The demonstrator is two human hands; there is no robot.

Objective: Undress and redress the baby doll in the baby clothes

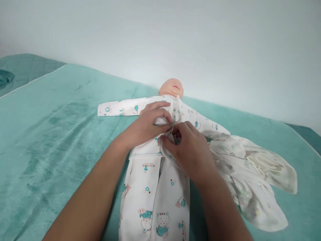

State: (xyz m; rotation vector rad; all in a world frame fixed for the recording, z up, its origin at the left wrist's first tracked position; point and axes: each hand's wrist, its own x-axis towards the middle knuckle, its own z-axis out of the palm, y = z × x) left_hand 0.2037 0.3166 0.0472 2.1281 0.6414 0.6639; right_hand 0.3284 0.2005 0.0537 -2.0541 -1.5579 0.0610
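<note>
A baby doll (173, 87) lies on its back, dressed in a white baby jacket (200, 117) printed with small teal animals. Matching white trousers (142, 187) stretch toward me below the jacket's hem. My left hand (156, 118) rests on the jacket's chest, thumb and fingertips closed on the front edge. Right beside it, my right hand (187, 142) pinches the other front edge between thumb and bent fingers. Both hands meet at the jacket's front opening, just below the upper chest. The exact spot between the fingertips is partly hidden.
A crumpled off-white printed baby garment (253, 177) lies to the right of the doll. Everything rests on a teal plush cover (62, 134) with some creases. A plain pale wall (160, 36) rises behind it. Darker teal cloth (27, 68) shows at the far left.
</note>
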